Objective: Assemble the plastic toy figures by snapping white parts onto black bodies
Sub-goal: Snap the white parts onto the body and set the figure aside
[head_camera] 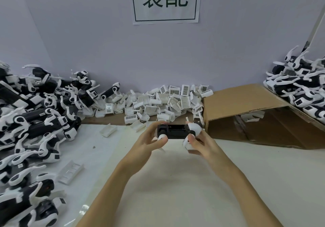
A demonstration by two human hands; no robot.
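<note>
Hands, left (149,138) and right (199,143), gripping each end of oblong black plastic toy body (175,131) above table's far edge; risk: uneven pressure misaligning rounded white leg pieces (193,127).

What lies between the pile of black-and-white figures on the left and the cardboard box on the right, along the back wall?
A heap of loose white parts, seen in the head view, fills the stretch from the figure pile to the cardboard box.

Black body (176,131) with white parts (193,127); brown cardboard box (246,101); white sign (166,1), dark green characters.
</note>
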